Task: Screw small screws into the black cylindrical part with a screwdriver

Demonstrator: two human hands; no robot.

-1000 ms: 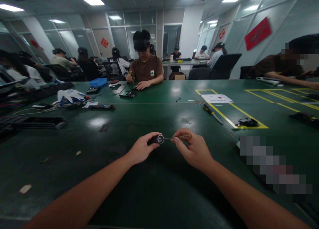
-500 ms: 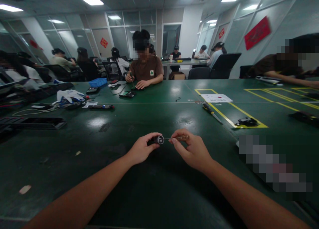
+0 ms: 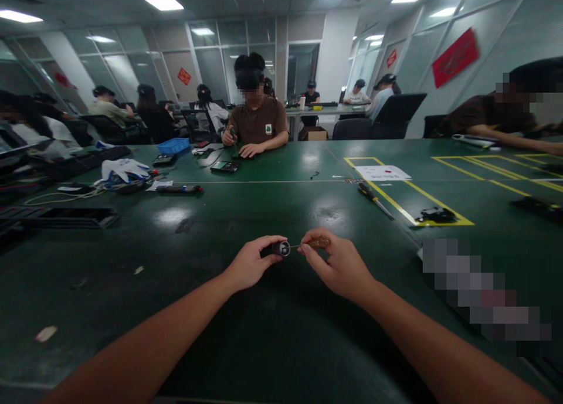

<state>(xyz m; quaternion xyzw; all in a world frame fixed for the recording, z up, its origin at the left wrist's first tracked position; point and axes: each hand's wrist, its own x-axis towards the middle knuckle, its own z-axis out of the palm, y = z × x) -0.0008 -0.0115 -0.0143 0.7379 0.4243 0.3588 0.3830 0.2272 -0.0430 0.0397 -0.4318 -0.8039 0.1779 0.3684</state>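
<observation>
Between the fingers and thumb of my left hand point(image 3: 251, 263) is a small dark cylindrical part point(image 3: 281, 248), its pale ring-shaped end turned toward my right hand. My right hand point(image 3: 336, 260) is closed around the brownish handle of a thin screwdriver point(image 3: 319, 243). The slim shaft points left and its tip reaches the ringed end of the part; how deep it sits inside I cannot make out. Both hands are held above the green table point(image 3: 246, 345), near the middle of the view.
A yellow-black screwdriver point(image 3: 373, 199) and black parts point(image 3: 435, 215) lie to the right, near a paper sheet point(image 3: 382, 173). White gloves point(image 3: 124, 170), a dark pen-like tool point(image 3: 179, 189) and a blue basket point(image 3: 173, 146) are on the left. A co-worker point(image 3: 257, 119) sits opposite.
My right hand and its screwdriver have shifted very slightly left, closer to the cylindrical part. My left hand stays almost in place.
</observation>
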